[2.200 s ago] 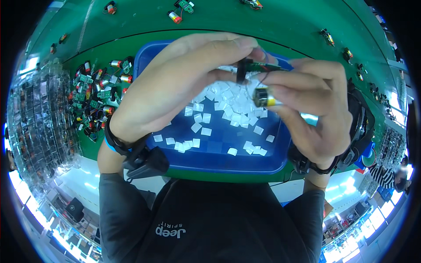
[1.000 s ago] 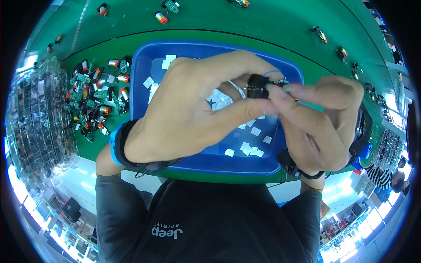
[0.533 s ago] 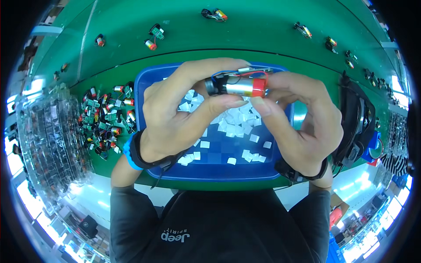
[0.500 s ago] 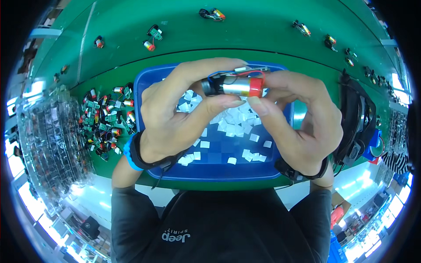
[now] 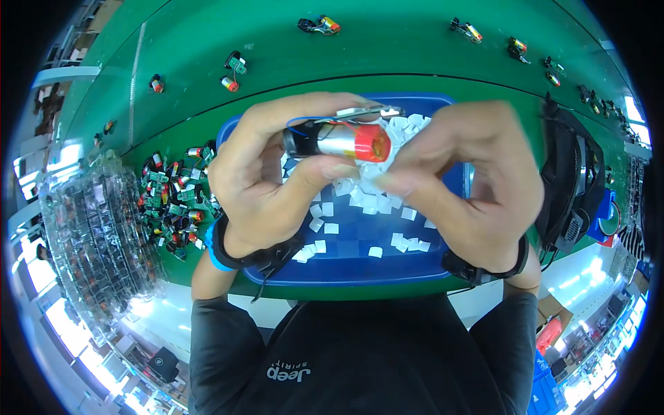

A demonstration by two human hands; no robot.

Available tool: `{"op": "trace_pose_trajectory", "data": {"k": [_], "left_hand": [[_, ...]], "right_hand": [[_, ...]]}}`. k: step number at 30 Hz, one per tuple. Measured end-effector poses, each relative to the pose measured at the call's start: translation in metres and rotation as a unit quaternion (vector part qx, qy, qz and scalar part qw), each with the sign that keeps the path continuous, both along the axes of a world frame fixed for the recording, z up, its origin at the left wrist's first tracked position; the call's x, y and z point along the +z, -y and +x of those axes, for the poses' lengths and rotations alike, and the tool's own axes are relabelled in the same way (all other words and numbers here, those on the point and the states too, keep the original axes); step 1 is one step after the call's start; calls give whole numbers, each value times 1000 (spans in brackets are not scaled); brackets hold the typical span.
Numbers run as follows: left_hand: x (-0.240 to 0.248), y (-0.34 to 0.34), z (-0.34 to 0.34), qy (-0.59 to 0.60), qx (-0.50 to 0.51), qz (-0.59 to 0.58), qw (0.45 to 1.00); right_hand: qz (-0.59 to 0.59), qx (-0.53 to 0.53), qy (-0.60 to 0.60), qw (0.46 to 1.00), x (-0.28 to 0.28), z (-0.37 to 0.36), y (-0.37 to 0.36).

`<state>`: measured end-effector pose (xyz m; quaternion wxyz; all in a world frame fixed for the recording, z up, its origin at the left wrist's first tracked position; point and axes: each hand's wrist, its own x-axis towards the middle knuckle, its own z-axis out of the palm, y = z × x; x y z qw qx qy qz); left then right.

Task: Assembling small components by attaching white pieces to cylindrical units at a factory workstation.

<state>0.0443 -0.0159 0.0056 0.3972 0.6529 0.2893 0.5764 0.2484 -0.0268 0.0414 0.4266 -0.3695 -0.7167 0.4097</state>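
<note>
My left hand (image 5: 259,166) grips a cylindrical battery (image 5: 337,140) between thumb and fingers. The battery has a silver middle, a red-wrapped end towards the right and a black cap on the left. Thin blue and red wires and a small circuit board (image 5: 370,113) run along its upper side. Just right of the red end, my right hand (image 5: 477,187) has its thumb and index finger drawn together, blurred by motion. Whatever they pinch, if anything, cannot be made out. Beneath both hands lies a blue tray (image 5: 332,273) with many small white square pieces (image 5: 373,200).
Left of the tray is a heap of battery-and-board assemblies (image 5: 173,197), beside stacked clear plastic trays (image 5: 104,235). More assemblies (image 5: 321,25) lie spaced along the green surface (image 5: 387,52) beyond. A black bag (image 5: 567,173) and a tape roll (image 5: 610,220) are at right.
My right hand has come off the red end of the battery and shifted slightly right. My left hand has moved left with the battery, whose red end face now shows.
</note>
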Motion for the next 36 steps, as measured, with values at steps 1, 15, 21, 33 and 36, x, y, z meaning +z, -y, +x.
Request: {"op": "trace_pose_trajectory", "data": {"k": [1, 15, 21, 33, 36], "left_hand": [[0, 0, 1, 34, 2, -20, 999], [7, 0, -7, -146, 12, 76, 986], [10, -4, -10, -211, 15, 154, 965], [39, -1, -14, -28, -186, -395, 899], [35, -20, -23, -177, -159, -337, 911]], "right_hand": [[-17, -9, 4, 1000, -1, 0, 1], [-52, 1, -75, 996, -4, -12, 8], [-225, 52, -108, 967, 4, -5, 7], [222, -3, 133, 966, -17, -5, -11], [163, -6, 219, 962, -9, -3, -12]]}}
